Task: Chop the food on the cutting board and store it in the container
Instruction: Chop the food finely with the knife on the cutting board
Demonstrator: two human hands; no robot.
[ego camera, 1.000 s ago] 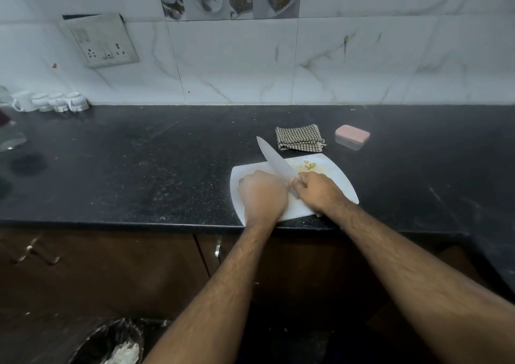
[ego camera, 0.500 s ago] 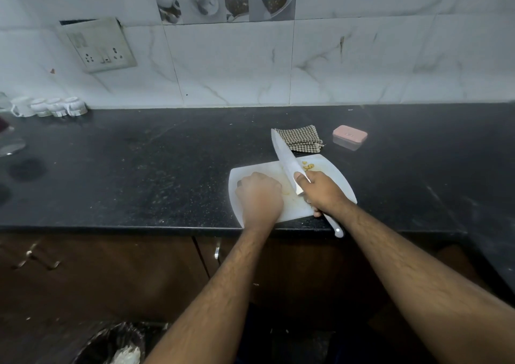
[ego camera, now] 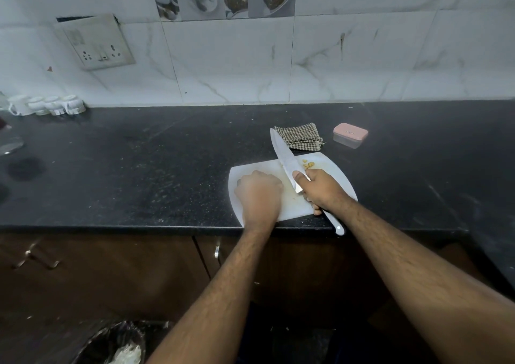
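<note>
A white cutting board [ego camera: 334, 174] lies at the front edge of the black counter. My right hand [ego camera: 320, 189] grips a large knife [ego camera: 284, 157] by its handle, thumb on the blade, tip pointing away and to the left. My left hand [ego camera: 259, 193] rests curled on the board's left part; whatever food is under its fingers is hidden. A few yellow chopped pieces [ego camera: 308, 164] lie on the board's far side, right of the blade. A small clear container with a pink lid [ego camera: 350, 134] stands behind the board to the right.
A folded checked cloth [ego camera: 302, 139] lies just behind the board. White cups [ego camera: 47, 105] stand at the far left by the wall. A bin with a black liner [ego camera: 111, 344] is on the floor below. Brown cabinet doors [ego camera: 111, 266] run under the counter.
The knife blade swung from lying low across the board toward the left to pointing further away, and its handle end now sticks out past the counter edge. My left hand stayed in place.
</note>
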